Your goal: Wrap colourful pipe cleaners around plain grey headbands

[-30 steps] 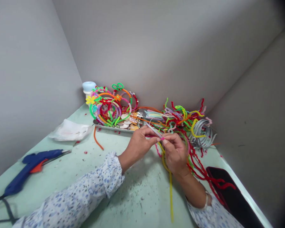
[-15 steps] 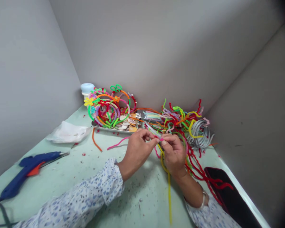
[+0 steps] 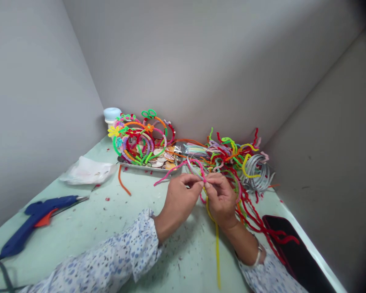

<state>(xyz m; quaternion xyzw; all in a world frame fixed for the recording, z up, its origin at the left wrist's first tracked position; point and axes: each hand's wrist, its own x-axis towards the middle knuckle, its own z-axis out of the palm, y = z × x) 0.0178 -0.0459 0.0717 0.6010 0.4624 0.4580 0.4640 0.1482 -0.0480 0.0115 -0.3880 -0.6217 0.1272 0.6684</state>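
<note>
Both grips closed: from where I stand, the left hand point(image 3: 181, 196) and right hand point(image 3: 222, 200) pinch a pink pipe cleaner point(image 3: 199, 162) against a pale grey band point(image 3: 191, 169), fingertips nearly meeting above the surface point(image 3: 167, 260), nearside of the metal tray point(image 3: 146, 166). Band's long axis slants away and leftward; the pipe cleaner arches over, its free end pointing to the person's left.

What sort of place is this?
Probably a small craft workstation: a blue plastic glue gun with an orange trigger, round fuzzy multicoloured headbands and a tangled heap of bright pipe cleaners share a pale green tabletop.
</note>
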